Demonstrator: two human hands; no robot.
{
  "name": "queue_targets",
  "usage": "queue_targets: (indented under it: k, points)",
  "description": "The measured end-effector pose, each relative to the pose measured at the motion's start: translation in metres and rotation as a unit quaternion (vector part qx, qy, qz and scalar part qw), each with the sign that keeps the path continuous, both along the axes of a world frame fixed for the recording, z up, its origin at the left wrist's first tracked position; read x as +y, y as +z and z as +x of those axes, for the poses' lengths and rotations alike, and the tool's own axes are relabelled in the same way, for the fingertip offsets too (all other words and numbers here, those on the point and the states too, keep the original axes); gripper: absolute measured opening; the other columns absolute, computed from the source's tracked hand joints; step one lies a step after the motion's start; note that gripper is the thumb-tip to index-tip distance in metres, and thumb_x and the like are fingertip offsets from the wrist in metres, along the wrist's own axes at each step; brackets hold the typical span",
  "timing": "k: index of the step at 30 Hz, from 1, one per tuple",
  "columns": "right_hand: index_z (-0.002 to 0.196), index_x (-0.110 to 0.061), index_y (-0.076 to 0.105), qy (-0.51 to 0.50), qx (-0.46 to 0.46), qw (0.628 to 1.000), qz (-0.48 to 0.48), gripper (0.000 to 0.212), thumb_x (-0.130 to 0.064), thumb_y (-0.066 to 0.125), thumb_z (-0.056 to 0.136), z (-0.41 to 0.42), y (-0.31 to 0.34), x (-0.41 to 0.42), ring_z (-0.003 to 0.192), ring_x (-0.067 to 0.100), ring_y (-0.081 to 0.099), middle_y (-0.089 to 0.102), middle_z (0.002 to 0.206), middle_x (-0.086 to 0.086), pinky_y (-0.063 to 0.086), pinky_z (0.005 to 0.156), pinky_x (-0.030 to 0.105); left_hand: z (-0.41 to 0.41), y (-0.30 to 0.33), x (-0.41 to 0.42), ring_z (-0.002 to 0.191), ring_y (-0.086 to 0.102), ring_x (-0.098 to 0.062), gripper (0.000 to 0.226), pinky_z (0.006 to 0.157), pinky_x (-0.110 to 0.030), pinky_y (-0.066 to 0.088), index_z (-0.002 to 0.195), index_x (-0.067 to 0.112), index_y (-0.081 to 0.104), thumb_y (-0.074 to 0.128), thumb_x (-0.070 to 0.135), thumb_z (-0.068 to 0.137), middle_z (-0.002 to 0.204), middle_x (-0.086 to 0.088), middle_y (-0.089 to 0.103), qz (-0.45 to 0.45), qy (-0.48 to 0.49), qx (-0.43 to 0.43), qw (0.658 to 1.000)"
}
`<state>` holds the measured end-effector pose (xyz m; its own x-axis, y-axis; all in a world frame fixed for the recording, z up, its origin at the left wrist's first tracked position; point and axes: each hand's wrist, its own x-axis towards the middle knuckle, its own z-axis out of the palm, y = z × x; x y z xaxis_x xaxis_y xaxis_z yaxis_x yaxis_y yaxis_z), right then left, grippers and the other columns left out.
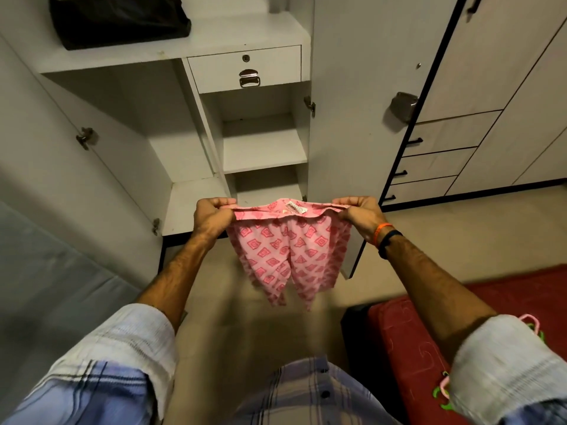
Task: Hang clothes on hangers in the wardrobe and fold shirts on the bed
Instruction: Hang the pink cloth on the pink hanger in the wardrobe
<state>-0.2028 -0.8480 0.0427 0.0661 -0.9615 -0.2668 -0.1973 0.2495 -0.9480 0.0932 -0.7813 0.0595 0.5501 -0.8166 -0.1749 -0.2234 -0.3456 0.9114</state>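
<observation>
Both hands grip | left hand (211, 216), right hand (359, 215) | pink trousers (287, 256) waistband stretched between, legs hanging below

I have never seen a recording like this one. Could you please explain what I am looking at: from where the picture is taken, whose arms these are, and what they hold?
There is no machine here. A person wears a camera on the head, so you look down along their own arms. The left hand and the right hand each grip one end of the waistband of small pink patterned trousers, which hang down above the floor. In front stands an open wardrobe with bare shelves and a drawer; a dark bag lies on its upper shelf. At the lower right is a bed with a red cover, and on it pink and green hangers.
</observation>
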Motion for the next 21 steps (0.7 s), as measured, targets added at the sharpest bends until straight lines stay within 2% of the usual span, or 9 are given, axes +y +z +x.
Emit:
queue_targets:
  k: [3, 5, 8, 10, 12, 14, 16, 18, 21]
  points:
    - [0.103, -0.003, 0.073, 0.004, 0.069, 0.996, -0.052, 0.034, 0.013, 0.074, 0.073, -0.002, -0.003, -0.001, 0.081, 0.016, 0.065, 0.07, 0.088, 0.002, 0.056, 0.067, 0.014, -0.004, 0.0, 0.004, 0.092, 0.064, -0.016, 0.03, 0.077, -0.02, 0.05, 0.105, 0.007, 0.072, 0.083, 0.008, 0.077, 0.099, 0.0, 0.068, 0.007, -0.024, -0.115, 0.993]
    - [0.096, -0.007, 0.076, -0.021, 0.117, 0.989, -0.09, 0.029, -0.005, 0.087, 0.069, -0.003, -0.006, 0.0, 0.074, 0.009, 0.063, 0.07, 0.084, -0.001, 0.053, 0.068, 0.01, -0.006, -0.002, 0.007, 0.089, 0.064, -0.015, 0.027, 0.075, -0.021, 0.05, 0.099, 0.007, 0.073, 0.085, 0.015, 0.076, 0.096, 0.0, 0.069, 0.004, -0.025, -0.173, 0.985]
    - [0.079, -0.006, 0.077, -0.065, 0.13, 0.98, -0.134, 0.03, -0.031, 0.09, 0.068, -0.003, -0.01, 0.003, 0.064, 0.008, 0.057, 0.069, 0.072, 0.0, 0.053, 0.067, 0.025, -0.007, -0.005, 0.011, 0.085, 0.066, -0.02, 0.03, 0.073, -0.028, 0.054, 0.097, 0.007, 0.075, 0.081, 0.031, 0.081, 0.09, -0.004, 0.071, -0.007, -0.007, -0.222, 0.975]
    - [0.076, -0.006, 0.076, -0.082, 0.126, 0.981, -0.125, 0.033, -0.036, 0.089, 0.068, -0.005, -0.014, 0.003, 0.066, 0.01, 0.058, 0.071, 0.072, 0.004, 0.055, 0.067, 0.031, -0.006, -0.005, 0.013, 0.082, 0.065, -0.022, 0.034, 0.073, -0.029, 0.054, 0.096, 0.008, 0.075, 0.078, 0.039, 0.082, 0.085, -0.003, 0.069, -0.002, 0.006, -0.219, 0.976]
    - [0.083, -0.009, 0.078, -0.08, 0.097, 0.987, -0.096, 0.03, -0.033, 0.089, 0.068, -0.007, -0.013, 0.003, 0.075, 0.012, 0.066, 0.075, 0.084, 0.002, 0.057, 0.074, 0.031, -0.003, -0.005, 0.015, 0.084, 0.067, -0.023, 0.031, 0.077, -0.034, 0.058, 0.1, 0.009, 0.075, 0.076, 0.036, 0.084, 0.089, -0.003, 0.071, 0.0, 0.004, -0.151, 0.989]
    - [0.087, -0.014, 0.078, -0.076, 0.034, 0.994, -0.064, 0.025, -0.028, 0.088, 0.068, -0.006, -0.01, 0.003, 0.083, 0.016, 0.07, 0.076, 0.09, -0.001, 0.058, 0.079, 0.031, -0.001, -0.007, 0.014, 0.09, 0.069, -0.026, 0.027, 0.084, -0.04, 0.058, 0.107, 0.011, 0.073, 0.072, 0.03, 0.088, 0.098, -0.006, 0.074, -0.004, -0.01, -0.031, 0.999]
    - [0.079, -0.013, 0.074, -0.063, -0.067, 0.995, -0.029, 0.008, -0.015, 0.081, 0.075, -0.003, -0.003, 0.009, 0.068, 0.016, 0.069, 0.074, 0.076, 0.001, 0.055, 0.069, 0.027, -0.001, -0.008, 0.013, 0.092, 0.071, -0.028, 0.026, 0.09, -0.039, 0.056, 0.109, 0.01, 0.071, 0.066, 0.028, 0.092, 0.102, -0.01, 0.074, -0.01, -0.022, 0.084, 0.996]
    - [0.08, -0.003, 0.07, -0.035, -0.169, 0.985, 0.008, 0.005, -0.005, 0.07, 0.085, 0.001, 0.005, 0.016, 0.057, 0.014, 0.066, 0.072, 0.066, 0.005, 0.053, 0.061, 0.024, -0.003, -0.009, 0.013, 0.092, 0.072, -0.029, 0.025, 0.09, -0.038, 0.056, 0.109, 0.007, 0.071, 0.061, 0.025, 0.095, 0.103, -0.014, 0.074, -0.02, -0.027, 0.186, 0.982]
    - [0.108, 0.009, 0.067, -0.021, -0.288, 0.954, 0.077, 0.023, -0.006, 0.063, 0.09, 0.003, 0.005, 0.014, 0.08, 0.027, 0.071, 0.072, 0.096, 0.02, 0.059, 0.082, 0.039, -0.008, -0.006, 0.016, 0.086, 0.073, -0.026, 0.025, 0.083, -0.038, 0.059, 0.106, 0.004, 0.069, 0.054, 0.022, 0.099, 0.098, -0.015, 0.075, -0.025, -0.03, 0.296, 0.954]
